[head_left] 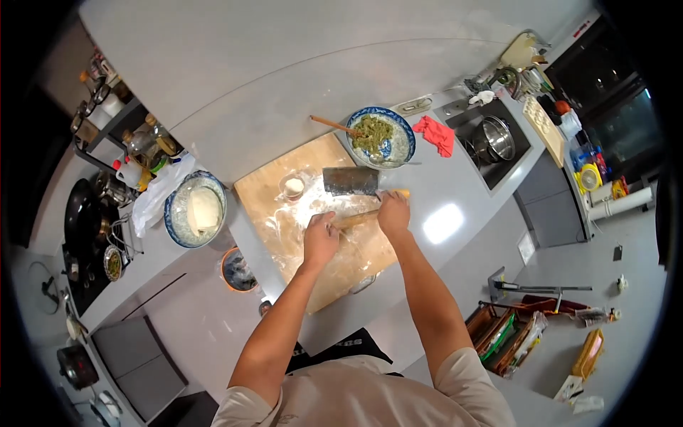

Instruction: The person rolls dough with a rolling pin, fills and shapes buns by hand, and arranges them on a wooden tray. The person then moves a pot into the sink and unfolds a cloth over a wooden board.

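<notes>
A wooden rolling pin [356, 220] lies slantwise over the floured wooden board [277, 245]. My left hand [321, 238] is closed around its left end, and my right hand [393, 213] grips the other end. Just beyond the pin rests a cleaver [350, 181] with a wide dark blade; its handle [405, 193] is partly hidden behind my right hand. To the left of the blade sits a small round piece of dough [293, 186] amid loose flour. Whether any dough lies beneath the pin is hard to make out.
Behind the board stands a blue-rimmed bowl [398, 135] of green filling with a wooden utensil [329, 124]. At left, another bowl [171, 220] holds a large dough lump [205, 208]. A red cloth [435, 135] lies near the sink [506, 166]. A bin [237, 270] stands below.
</notes>
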Action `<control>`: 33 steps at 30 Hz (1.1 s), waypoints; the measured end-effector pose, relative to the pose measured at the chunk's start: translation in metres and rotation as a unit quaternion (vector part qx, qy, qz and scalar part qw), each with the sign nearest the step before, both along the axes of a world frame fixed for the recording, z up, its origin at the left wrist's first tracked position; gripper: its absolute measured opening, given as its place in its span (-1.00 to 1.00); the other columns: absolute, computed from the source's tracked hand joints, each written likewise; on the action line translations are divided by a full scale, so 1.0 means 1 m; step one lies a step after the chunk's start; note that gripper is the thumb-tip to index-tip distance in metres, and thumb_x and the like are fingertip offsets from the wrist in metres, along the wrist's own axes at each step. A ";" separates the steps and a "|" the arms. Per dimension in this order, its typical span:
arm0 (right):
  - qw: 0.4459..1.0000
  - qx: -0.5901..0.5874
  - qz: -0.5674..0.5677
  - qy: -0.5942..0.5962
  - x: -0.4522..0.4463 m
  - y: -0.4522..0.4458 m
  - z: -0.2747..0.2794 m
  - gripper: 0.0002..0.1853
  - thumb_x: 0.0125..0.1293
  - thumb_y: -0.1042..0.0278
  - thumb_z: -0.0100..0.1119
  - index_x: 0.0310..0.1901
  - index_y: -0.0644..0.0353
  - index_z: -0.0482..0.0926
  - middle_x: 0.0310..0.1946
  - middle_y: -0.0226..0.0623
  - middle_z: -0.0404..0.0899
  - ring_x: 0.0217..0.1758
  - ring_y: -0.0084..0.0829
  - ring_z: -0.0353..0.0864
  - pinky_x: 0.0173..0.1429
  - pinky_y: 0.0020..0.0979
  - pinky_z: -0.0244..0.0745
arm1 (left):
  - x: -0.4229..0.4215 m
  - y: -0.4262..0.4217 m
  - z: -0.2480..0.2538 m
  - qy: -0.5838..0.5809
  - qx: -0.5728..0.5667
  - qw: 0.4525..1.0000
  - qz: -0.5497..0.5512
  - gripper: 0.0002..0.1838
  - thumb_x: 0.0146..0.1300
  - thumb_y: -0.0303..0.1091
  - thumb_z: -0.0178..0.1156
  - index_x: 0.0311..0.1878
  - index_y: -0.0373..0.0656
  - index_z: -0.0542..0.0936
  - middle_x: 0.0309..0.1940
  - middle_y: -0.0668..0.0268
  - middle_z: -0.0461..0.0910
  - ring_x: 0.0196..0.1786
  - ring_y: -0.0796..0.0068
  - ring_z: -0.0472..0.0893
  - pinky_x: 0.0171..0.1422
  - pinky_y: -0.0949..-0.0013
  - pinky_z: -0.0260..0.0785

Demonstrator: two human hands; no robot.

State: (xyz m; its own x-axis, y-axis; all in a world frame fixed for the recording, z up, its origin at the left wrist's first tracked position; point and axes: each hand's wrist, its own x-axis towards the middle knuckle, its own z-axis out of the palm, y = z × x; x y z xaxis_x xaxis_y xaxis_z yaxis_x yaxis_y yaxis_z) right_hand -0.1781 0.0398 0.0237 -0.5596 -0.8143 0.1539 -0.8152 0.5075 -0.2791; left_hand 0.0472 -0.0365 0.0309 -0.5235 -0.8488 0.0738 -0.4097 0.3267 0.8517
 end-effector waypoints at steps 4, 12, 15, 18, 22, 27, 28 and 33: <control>0.992 0.036 0.064 0.098 -0.047 -0.011 -0.021 -0.69 0.43 0.43 0.08 0.09 0.05 0.74 -0.03 -0.26 0.78 0.19 -0.16 0.69 0.36 -0.09 0.42 | -0.018 0.009 -0.009 -0.009 -0.006 0.999 0.043 -0.60 0.29 -0.54 0.25 0.21 -0.27 0.68 0.05 0.01 0.65 -0.11 0.15 0.73 0.07 0.22 0.61; 0.963 0.088 0.244 0.073 -0.063 -0.017 0.023 -0.66 0.45 0.43 0.06 0.09 -0.17 0.74 -0.12 -0.31 0.74 0.00 -0.21 0.77 0.11 -0.13 0.59 | -0.020 0.008 -0.006 -0.023 -0.013 0.995 0.095 -0.65 0.35 -0.48 0.27 0.19 -0.22 0.70 0.04 0.01 0.65 -0.14 0.14 0.72 0.06 0.20 0.60; 0.944 0.079 0.295 0.128 -0.046 -0.005 0.065 -0.67 0.42 0.43 0.09 0.02 -0.22 0.78 -0.16 -0.33 0.71 -0.04 -0.23 0.78 -0.05 -0.14 0.65 | -0.018 0.009 0.000 -0.030 -0.019 0.993 0.109 -0.66 0.36 -0.46 0.27 0.18 -0.21 0.71 0.02 0.01 0.66 -0.14 0.14 0.72 0.06 0.19 0.60; 0.958 0.053 0.269 0.089 -0.025 0.010 0.087 -0.70 0.39 0.39 0.15 -0.01 -0.20 0.81 -0.16 -0.34 0.71 -0.07 -0.19 0.78 -0.06 -0.10 0.66 | -0.007 0.012 0.014 -0.029 -0.010 0.990 0.134 -0.68 0.36 -0.45 0.27 0.16 -0.21 0.72 0.00 0.02 0.67 -0.14 0.14 0.73 0.06 0.19 0.60; 0.985 0.061 0.163 -0.005 0.002 0.028 0.103 -0.68 0.35 0.35 0.19 0.05 -0.18 0.80 -0.16 -0.29 0.71 -0.13 -0.09 0.76 -0.06 -0.09 0.68 | 0.028 0.005 0.019 -0.005 -0.052 0.983 0.175 -0.68 0.34 -0.47 0.27 0.14 -0.21 0.73 -0.01 0.02 0.67 -0.14 0.14 0.73 0.05 0.20 0.60; 0.989 -0.024 0.121 -0.078 0.065 0.044 0.108 -0.73 0.35 0.25 0.33 0.04 0.09 0.77 -0.15 -0.14 0.74 -0.12 -0.03 0.75 -0.06 -0.07 0.64 | 0.106 -0.019 0.030 -0.022 -0.102 0.966 0.236 -0.69 0.28 -0.52 0.29 0.09 -0.20 0.74 -0.01 0.01 0.68 -0.10 0.11 0.72 0.08 0.17 0.60; 0.988 -0.022 0.130 -0.078 0.078 0.041 0.097 -0.73 0.35 0.25 0.33 0.04 0.09 0.77 -0.15 -0.14 0.74 -0.12 -0.03 0.75 -0.06 -0.07 0.64 | 0.124 -0.026 0.023 -0.038 -0.113 0.962 0.245 -0.69 0.28 -0.52 0.29 0.09 -0.20 0.74 -0.02 0.01 0.68 -0.10 0.11 0.72 0.09 0.16 0.60; 0.925 -0.051 0.194 -0.323 0.188 -0.004 0.084 -0.69 0.44 0.16 0.34 -0.10 0.30 0.66 -0.44 -0.06 0.68 -0.35 -0.07 0.73 -0.25 -0.18 0.57 | 0.213 -0.069 0.017 -0.037 -0.052 0.946 0.316 -0.69 0.25 -0.52 0.34 0.08 -0.23 0.73 -0.04 0.00 0.70 -0.09 0.08 0.73 0.06 0.14 0.61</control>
State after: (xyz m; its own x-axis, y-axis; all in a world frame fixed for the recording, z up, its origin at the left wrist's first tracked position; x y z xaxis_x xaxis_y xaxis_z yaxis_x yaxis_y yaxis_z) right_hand 0.0100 0.0355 0.1077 -0.2295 -0.9730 -0.0230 -0.5769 0.1551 -0.8020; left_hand 0.2598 -0.1057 0.0479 0.0802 -0.9842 0.1577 -0.6090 0.0769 0.7894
